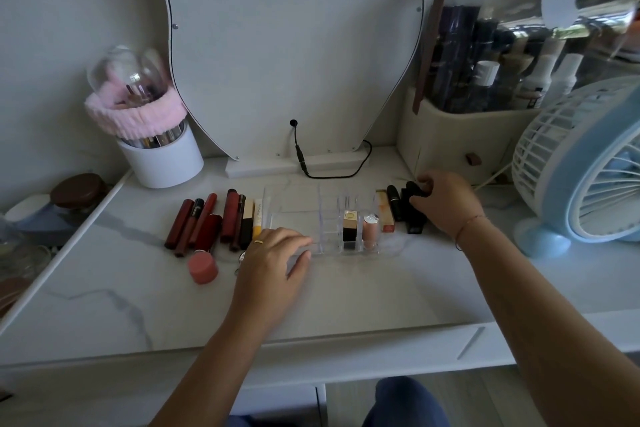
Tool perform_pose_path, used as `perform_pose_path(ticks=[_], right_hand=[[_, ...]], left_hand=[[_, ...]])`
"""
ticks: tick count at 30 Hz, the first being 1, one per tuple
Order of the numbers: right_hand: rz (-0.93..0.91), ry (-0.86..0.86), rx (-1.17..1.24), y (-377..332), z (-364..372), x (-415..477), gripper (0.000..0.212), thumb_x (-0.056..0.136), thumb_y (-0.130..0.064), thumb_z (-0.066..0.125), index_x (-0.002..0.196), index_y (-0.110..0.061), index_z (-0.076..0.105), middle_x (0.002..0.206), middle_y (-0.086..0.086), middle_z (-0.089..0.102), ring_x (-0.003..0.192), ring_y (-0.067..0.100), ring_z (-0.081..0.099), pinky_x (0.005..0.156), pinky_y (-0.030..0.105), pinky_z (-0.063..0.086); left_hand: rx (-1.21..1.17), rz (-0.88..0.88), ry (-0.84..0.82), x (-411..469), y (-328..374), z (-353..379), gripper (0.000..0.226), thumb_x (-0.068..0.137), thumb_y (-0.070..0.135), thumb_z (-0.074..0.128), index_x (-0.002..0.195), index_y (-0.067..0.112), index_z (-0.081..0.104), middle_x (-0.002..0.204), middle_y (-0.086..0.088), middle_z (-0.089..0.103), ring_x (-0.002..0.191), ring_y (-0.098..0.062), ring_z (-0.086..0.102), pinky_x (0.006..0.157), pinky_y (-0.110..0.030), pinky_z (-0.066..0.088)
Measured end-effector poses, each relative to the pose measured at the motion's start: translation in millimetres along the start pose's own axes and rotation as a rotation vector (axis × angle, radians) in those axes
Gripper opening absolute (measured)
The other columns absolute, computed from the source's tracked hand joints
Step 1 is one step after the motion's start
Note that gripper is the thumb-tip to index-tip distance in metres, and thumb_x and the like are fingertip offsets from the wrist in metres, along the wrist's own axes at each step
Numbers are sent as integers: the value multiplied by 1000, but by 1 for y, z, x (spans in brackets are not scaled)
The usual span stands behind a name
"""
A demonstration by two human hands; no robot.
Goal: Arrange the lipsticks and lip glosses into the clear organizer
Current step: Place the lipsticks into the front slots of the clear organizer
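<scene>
Left hand (273, 260) flat, fingers straight, pressing on the near-left edge of the clear organizer (325, 218), mid-surface (346, 295). Right hand (446, 204) curled round a black lipstick (415, 191) in the group just right of the organizer. Two lipsticks (350, 229) stand in right-hand slots; lip glosses (207, 222) lie in a row to the left.

Risks, my judgement:
- The clear dividers are hard to see, so I may catch one and tip the standing pair.
- Lifting could set the neighbouring tubes (389, 215) rolling.
- The organizer may slide if my left hand eases off.
</scene>
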State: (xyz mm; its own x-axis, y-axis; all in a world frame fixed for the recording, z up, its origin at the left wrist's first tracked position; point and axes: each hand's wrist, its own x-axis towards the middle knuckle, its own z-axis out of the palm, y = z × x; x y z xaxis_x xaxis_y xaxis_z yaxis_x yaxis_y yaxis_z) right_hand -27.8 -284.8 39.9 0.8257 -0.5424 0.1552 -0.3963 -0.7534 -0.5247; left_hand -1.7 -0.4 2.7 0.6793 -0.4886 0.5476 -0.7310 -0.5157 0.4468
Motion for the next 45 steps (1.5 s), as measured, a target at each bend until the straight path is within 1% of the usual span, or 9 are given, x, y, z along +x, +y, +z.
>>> perform_pose_path(ticks=[3,7,11,19,26,29,36,38,45], right_hand=[[-73,46,150,-8,-4,-8,38,84,-19,63,121,-12,58,102,7,66,79,14,55,65,21,44],[-223,89,402,-41,-21,-27,30,83,-24,65,112,-19,61,82,-15,61,75,0,58,59,11,45],[-330,-9,563,-75,-26,-42,20,81,-24,67,101,-22,65,85,-10,69,75,3,65,69,13,53],[-471,-168,351,-97,11,-53,22,78,-18,70,100,-18,66,84,-10,67,79,4,63,73,11,50],[-514,-181,169,-89,20,-56,21,79,-22,69,101,-21,67,90,-6,70,82,13,60,80,29,49],[-508,-172,224,-85,21,-58,28,80,-20,68,108,-19,66,97,-4,69,81,10,59,74,15,47],[-224,130,316,-36,-5,-42,27,83,-28,62,107,-18,67,91,-8,66,77,-1,58,69,11,46],[-63,215,218,-11,-11,-26,27,83,-21,62,108,-12,67,97,4,69,83,13,62,72,20,46],[186,79,21,28,-6,14,34,81,-20,63,113,-8,61,108,14,65,98,31,59,79,32,46]], left_hand=[[-8,-1,2,0,-1,0,16,81,8,68,97,11,72,91,1,68,89,-19,60,79,-37,50],[-24,-7,10,0,0,1,17,80,5,68,96,11,72,92,1,68,89,-19,60,81,-38,50],[-35,4,16,0,0,0,18,79,2,68,96,8,72,91,-1,69,87,-21,60,79,-39,51],[-39,1,29,0,0,0,19,79,3,68,96,10,72,91,-1,69,86,-20,59,79,-37,50],[-35,1,23,0,-1,1,18,80,4,67,97,11,72,92,0,68,88,-19,59,79,-38,50],[-37,3,25,0,-1,1,19,79,3,68,96,10,72,91,-1,69,87,-21,60,79,-40,50],[-21,7,17,0,0,1,18,80,4,68,96,10,72,90,-1,69,88,-21,60,79,-39,50],[-16,7,15,0,0,1,17,80,5,67,96,9,72,89,-1,69,88,-22,60,80,-38,50],[-8,-10,14,0,1,0,16,81,7,68,96,10,72,90,-1,69,88,-22,60,79,-39,50]])
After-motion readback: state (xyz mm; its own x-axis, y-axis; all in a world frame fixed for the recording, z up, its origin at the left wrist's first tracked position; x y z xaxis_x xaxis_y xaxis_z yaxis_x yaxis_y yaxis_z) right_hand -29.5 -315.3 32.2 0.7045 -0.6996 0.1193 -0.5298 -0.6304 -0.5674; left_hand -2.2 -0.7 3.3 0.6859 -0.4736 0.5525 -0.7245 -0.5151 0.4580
